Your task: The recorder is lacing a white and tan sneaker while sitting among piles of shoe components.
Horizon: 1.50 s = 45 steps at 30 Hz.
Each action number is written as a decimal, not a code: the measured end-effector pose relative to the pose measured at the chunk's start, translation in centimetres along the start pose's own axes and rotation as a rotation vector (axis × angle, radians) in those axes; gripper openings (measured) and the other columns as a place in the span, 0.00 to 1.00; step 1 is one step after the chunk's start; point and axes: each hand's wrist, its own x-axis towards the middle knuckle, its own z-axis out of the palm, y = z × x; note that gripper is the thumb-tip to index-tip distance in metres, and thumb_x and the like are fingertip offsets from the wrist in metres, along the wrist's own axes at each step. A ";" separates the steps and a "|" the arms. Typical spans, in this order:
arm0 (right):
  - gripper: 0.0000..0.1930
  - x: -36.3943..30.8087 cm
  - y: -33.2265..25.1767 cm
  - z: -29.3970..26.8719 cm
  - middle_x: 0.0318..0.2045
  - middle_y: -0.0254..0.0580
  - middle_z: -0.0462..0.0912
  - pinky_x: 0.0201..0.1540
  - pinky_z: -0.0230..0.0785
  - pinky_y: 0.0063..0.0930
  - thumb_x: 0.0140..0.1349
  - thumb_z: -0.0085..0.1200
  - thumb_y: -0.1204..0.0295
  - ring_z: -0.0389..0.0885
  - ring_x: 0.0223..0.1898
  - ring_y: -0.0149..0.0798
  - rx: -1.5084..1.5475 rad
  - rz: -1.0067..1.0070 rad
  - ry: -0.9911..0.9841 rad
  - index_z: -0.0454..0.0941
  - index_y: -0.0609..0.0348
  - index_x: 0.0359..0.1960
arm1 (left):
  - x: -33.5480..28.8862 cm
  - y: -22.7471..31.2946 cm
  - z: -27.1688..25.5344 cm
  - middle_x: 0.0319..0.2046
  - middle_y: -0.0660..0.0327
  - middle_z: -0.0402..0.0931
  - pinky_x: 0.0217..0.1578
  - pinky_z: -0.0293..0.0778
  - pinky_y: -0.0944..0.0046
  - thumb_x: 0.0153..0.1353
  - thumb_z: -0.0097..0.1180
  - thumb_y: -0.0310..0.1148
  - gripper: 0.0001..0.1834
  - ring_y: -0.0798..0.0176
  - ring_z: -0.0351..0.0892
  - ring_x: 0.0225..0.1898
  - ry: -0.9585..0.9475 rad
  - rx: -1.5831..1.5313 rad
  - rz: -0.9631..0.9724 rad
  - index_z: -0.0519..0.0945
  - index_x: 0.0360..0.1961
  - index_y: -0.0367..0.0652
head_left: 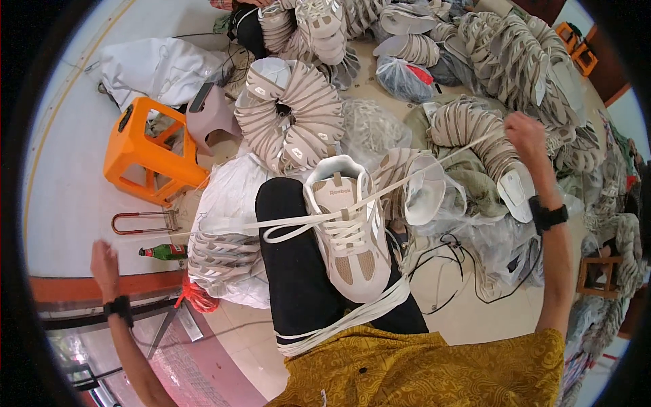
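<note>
A beige and white sneaker [359, 268] rests on my black-trousered thigh, its toe toward me. Lace [348, 234] criss-crosses its front, and two long ends stretch out to either side. My left hand [105, 268], far out to the left, is closed on one lace end. The other end runs up and right to my right hand [527, 139], which is raised in a fist around it. A small loop of lace hangs at the shoe's left side. A bundle of loose white laces [352, 319] lies across my thighs below the toe.
Rings of stacked shoe uppers [308, 115] lie ahead, with more heaps [515, 61] at the right. On the left are an orange stool [139, 112], a mauve stool [215, 122] and a green bottle [166, 252]. Black cable [461, 261] curls on the floor at right.
</note>
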 end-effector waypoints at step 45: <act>0.09 2.7 -25.1 5.3 0.22 0.35 0.75 0.27 0.67 0.34 0.36 0.50 0.78 0.75 0.28 0.41 0.697 -0.209 -0.226 0.75 0.53 0.24 | 0.0 40.3 -2.8 0.17 0.54 0.74 0.24 0.70 0.61 0.45 0.52 0.30 0.07 0.54 0.74 0.19 -0.711 -1.143 0.377 0.77 0.25 0.39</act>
